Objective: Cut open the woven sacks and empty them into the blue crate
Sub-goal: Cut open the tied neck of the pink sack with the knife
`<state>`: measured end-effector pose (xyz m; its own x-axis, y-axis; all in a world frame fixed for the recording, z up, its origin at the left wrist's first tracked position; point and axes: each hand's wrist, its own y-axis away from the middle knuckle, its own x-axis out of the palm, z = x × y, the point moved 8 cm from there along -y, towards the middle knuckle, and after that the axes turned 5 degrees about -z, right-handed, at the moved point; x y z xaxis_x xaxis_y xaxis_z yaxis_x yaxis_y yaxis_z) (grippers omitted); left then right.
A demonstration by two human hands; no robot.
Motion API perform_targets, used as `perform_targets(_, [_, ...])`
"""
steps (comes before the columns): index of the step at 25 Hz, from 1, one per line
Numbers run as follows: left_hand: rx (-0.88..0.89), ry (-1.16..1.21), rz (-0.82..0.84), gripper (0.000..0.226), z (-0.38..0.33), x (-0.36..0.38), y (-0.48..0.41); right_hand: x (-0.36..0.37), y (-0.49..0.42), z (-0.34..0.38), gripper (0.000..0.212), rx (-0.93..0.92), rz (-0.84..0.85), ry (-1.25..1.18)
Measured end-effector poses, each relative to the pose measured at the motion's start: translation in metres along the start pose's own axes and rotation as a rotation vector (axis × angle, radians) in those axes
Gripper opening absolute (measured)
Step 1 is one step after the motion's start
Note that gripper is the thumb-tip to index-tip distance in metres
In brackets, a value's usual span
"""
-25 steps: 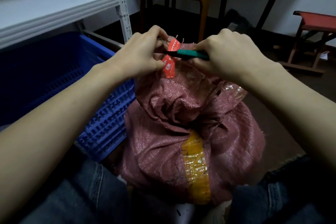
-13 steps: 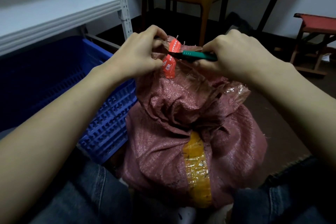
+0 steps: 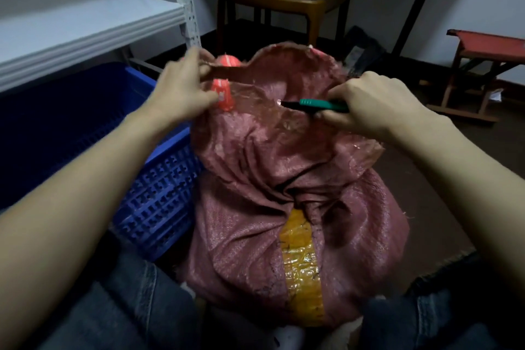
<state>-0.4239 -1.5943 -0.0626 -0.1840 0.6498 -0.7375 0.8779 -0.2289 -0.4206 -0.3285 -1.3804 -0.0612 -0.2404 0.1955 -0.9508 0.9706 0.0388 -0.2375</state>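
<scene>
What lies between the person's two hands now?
Head view: the upper edge of the woven sack stretches from the left hand to the right hand, with a red tag beside the left and the tip of the green cutter jutting from the right.

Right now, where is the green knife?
Right of centre in the head view: the green knife is gripped in the right hand over the red sack, tip pointing toward the left hand.
</scene>
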Motion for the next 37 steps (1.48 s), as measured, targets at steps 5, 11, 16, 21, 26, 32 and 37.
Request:
perform_targets(5, [0.056,-0.091,0.091,0.047,-0.004,0.021,0.006,-0.03,-0.004,-0.013,0.041,0.042,-0.151,-0.157])
perform_targets(11, [-0.049,-0.073,0.017,0.043,0.011,0.011,-0.002,-0.022,-0.015,-0.039,0.041,0.112,-0.043,-0.091])
perform_targets(16, [-0.067,-0.047,0.03,0.044,0.016,0.009,-0.006,-0.022,-0.021,-0.045,0.035,0.19,-0.084,-0.658])
perform_targets(21, [-0.037,0.011,0.0,0.043,0.002,0.006,-0.005,-0.012,-0.044,-0.004,0.033,0.236,0.019,-1.219])
perform_targets(26, [-0.077,0.083,-0.045,0.041,-0.002,-0.008,-0.004,-0.019,-0.068,0.041,0.017,0.217,0.051,-1.448])
perform_targets(32, [-0.304,0.562,-0.106,0.012,0.017,-0.028,-0.004,-0.014,-0.091,0.112,0.016,0.205,0.134,-1.64])
perform_targets(37, [-0.514,0.879,-0.079,0.022,0.034,-0.033,0.002,-0.004,-0.111,0.154,0.02,0.187,0.206,-1.708])
